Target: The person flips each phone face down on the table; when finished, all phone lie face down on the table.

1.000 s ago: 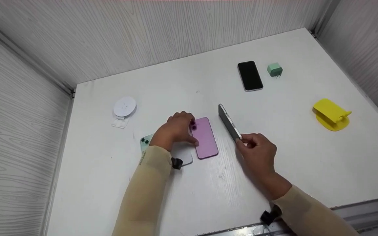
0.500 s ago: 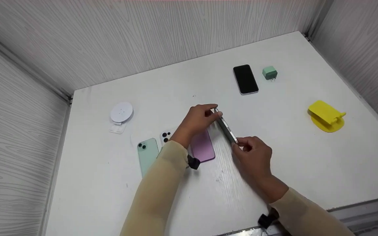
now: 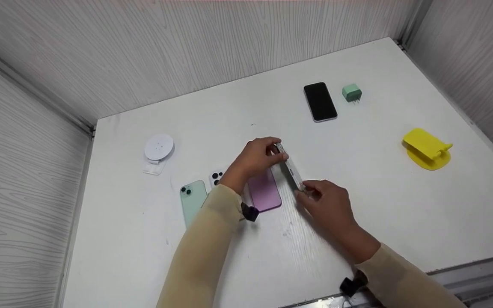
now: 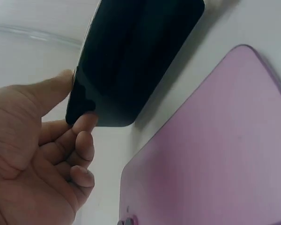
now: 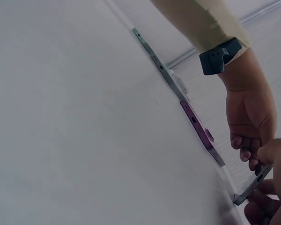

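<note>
We now see two hands on the held phone [image 3: 292, 171]: left hand [image 3: 257, 158] pinches the far end, right hand [image 3: 325, 205] pinches the near end. A second ago only the right had it; the left was over the purple phone [image 3: 265, 194]. Versus half a second ago it's rolled: we see more pale edge, less dark face. It's tilted on its side just right of the purple one; we can't tell if it touches the table [image 3: 370, 179]. Mint phone [image 3: 193, 200], at left, is more exposed than a second ago.
</note>
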Demonstrator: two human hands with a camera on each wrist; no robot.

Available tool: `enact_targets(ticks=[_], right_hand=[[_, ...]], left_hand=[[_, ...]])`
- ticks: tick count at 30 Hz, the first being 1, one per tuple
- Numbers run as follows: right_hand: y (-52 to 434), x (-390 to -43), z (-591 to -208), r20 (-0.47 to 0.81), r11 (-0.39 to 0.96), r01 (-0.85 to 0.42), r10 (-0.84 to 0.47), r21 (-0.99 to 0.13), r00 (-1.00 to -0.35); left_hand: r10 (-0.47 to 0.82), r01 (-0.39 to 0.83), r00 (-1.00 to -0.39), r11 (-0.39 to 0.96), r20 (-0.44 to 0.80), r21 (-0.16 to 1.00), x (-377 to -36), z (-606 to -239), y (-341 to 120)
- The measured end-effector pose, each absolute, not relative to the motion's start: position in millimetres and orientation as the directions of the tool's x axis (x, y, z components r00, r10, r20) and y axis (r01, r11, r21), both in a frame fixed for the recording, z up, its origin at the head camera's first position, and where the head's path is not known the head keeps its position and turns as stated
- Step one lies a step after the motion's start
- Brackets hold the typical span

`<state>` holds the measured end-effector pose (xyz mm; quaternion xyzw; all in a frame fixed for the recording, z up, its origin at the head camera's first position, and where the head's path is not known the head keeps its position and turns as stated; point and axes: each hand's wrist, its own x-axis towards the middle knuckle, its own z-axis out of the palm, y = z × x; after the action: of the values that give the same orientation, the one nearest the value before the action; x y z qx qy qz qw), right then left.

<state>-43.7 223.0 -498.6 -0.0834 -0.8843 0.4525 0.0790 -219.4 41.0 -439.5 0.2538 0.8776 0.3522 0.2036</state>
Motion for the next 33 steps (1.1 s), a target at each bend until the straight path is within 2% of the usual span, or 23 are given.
enact_targets(ticks=[4,9,19,33], right_hand=[[225.9,-42.1,-497.0,0.016,0.67,0.103,0.169,-0.735,-0.985],[229.2,-45.0,-496.8,-0.001,0.704,0.125,0.173,-0.699,-0.985],[228.1,-51.2,-503.4,-0.012,0.728,0.142,0.181,-0.671,-0.983],[228.7,-49.3,-506.0,0.023,0.789,0.111,0.157,-0.604,-0.987]], left_hand=[[0.621,0.318,-0.754,0.632,-0.216,0.707,-219.4,-440.7,37.8],[0.644,0.334,-0.729,0.631,-0.233,0.7,-220.4,-444.3,35.3],[0.617,0.335,-0.744,0.676,-0.255,0.657,-223.6,-452.0,33.5],[0.641,0.408,-0.722,0.698,-0.26,0.589,-230.7,-459.9,40.1]])
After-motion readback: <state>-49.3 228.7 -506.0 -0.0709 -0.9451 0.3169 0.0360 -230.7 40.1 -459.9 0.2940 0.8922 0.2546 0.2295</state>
